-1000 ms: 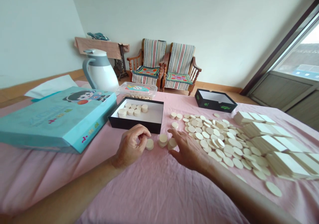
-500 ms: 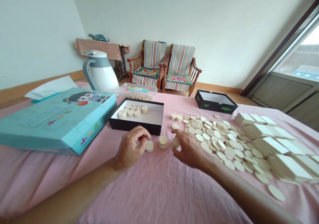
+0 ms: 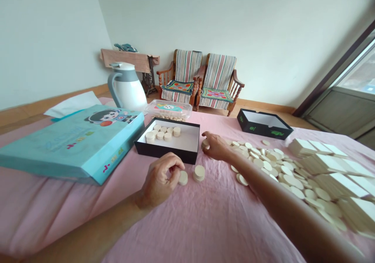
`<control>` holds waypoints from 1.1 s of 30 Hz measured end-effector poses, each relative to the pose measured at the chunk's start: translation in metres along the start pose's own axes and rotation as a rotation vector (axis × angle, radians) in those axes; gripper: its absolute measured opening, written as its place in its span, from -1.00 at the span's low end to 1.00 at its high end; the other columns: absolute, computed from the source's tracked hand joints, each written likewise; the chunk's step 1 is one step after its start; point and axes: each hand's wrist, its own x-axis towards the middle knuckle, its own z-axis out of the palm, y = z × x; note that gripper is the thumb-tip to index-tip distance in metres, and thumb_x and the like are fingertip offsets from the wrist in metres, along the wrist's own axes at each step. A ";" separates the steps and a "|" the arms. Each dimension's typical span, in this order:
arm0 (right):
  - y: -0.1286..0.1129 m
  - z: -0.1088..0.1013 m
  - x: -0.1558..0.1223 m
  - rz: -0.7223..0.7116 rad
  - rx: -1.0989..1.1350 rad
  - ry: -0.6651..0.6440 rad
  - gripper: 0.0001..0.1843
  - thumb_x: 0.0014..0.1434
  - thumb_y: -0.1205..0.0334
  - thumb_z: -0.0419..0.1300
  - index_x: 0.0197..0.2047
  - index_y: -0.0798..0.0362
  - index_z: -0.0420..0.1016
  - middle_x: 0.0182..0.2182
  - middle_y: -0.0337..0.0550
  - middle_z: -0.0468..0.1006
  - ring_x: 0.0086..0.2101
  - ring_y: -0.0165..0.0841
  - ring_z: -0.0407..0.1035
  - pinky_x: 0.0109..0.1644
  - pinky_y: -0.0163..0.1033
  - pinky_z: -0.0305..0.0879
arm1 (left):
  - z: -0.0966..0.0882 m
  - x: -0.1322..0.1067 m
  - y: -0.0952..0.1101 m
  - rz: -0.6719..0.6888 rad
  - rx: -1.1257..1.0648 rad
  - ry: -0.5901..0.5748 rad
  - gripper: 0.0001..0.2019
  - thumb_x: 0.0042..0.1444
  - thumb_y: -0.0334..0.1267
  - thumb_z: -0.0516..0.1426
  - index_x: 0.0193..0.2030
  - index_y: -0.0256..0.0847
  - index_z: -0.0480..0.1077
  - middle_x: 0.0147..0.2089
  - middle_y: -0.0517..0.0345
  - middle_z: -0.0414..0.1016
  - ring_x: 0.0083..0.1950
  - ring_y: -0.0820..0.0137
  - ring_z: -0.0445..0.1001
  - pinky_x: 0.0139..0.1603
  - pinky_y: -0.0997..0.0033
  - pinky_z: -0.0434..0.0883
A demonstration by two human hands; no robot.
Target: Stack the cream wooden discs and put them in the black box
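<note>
Looks partly done: short disc stacks (image 3: 167, 137) inside left black box (image 3: 166, 152), many loose discs (image 3: 259, 163) remaining at right. With right hand (image 3: 216, 148), holds a small stack (image 3: 206, 143); with left hand (image 3: 161, 179), curls narrow beside two near stacks (image 3: 199, 173), grip unclear.

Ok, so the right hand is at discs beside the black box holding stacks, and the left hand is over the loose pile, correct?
No: the head view shows the left hand by disc stacks in front of the black box, not over the loose pile. The right hand is as stated.
</note>
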 end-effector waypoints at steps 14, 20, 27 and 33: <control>-0.008 0.000 -0.002 0.001 -0.060 -0.028 -0.49 0.02 0.20 0.20 0.06 0.13 0.28 -0.16 0.07 0.54 -0.14 -0.13 0.42 -0.12 -0.14 0.20 | 0.003 -0.002 -0.005 -0.025 0.006 -0.023 -0.81 0.03 -0.56 0.00 -0.44 -0.24 0.34 -0.42 0.17 0.38 -0.39 0.46 0.37 -0.35 0.47 0.33; -0.007 -0.023 -0.024 -0.046 0.118 0.079 -0.65 0.02 0.27 0.18 -0.07 0.12 0.39 -0.21 -0.03 0.54 -0.24 -0.30 0.42 -0.17 -0.24 0.26 | 0.004 -0.003 -0.007 -0.052 0.009 -0.052 -0.81 0.04 -0.57 0.00 -0.41 -0.24 0.35 -0.38 0.17 0.40 -0.35 0.45 0.40 -0.32 0.46 0.35; -0.024 -0.016 -0.085 -0.154 0.350 0.052 -0.56 0.02 0.37 0.18 0.02 0.04 0.32 -0.25 -0.13 0.54 -0.27 -0.33 0.43 -0.18 -0.20 0.34 | 0.008 -0.004 -0.005 -0.041 0.063 -0.139 -0.79 0.07 -0.49 0.05 -0.18 -0.20 0.38 -0.23 0.14 0.48 -0.18 0.39 0.45 -0.14 0.38 0.38; -0.034 0.011 -0.098 -0.231 0.349 0.096 -0.32 0.01 0.40 0.21 0.19 0.04 0.08 -0.03 0.03 0.45 -0.12 -0.24 0.40 -0.05 -0.08 0.32 | 0.015 -0.008 -0.003 0.002 0.133 -0.210 -0.68 0.09 -0.51 0.05 -0.05 -0.10 0.35 -0.16 0.21 0.52 -0.11 0.37 0.45 -0.07 0.33 0.34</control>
